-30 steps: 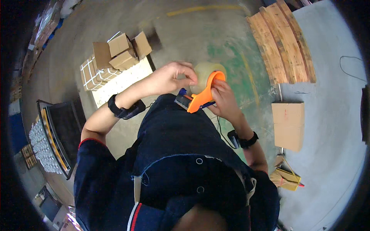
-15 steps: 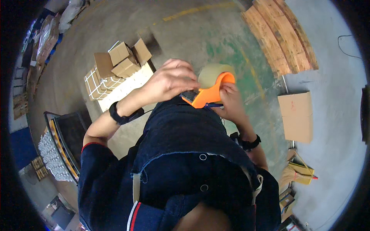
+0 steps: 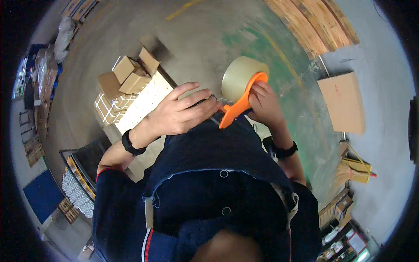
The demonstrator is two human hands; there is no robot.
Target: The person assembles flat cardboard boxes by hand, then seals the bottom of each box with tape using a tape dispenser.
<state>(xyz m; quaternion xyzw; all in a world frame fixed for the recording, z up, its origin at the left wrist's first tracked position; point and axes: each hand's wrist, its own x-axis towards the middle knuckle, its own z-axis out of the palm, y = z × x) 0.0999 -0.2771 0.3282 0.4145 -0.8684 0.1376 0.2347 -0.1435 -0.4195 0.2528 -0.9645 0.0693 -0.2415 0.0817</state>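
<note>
An orange tape dispenser [image 3: 238, 105] is held up in front of my dark apron, tilted, with a wide roll of clear yellowish packing tape [image 3: 238, 78] on it. My right hand [image 3: 265, 105] is wrapped round its handle side, next to the roll. On the other side, the bent fingers of my left hand [image 3: 183, 112] close on the front end of the dispenser, the index finger lifted a little. What lies between those fingertips is partly hidden. Both wrists wear black bands.
Ahead to the left, an opened cardboard box [image 3: 111, 94] and white-strapped cartons sit by a pale board [image 3: 146, 102]. A dark-framed cart [image 3: 89, 159] stands at my left. Wooden boards [image 3: 312, 26], a flat carton [image 3: 342, 102] and a broom [image 3: 345, 171] are along the right wall.
The dispenser has turned, showing more of the tape roll. My left hand has moved down and left, its fingers more spread. The surroundings have shifted in view as my head moved.
</note>
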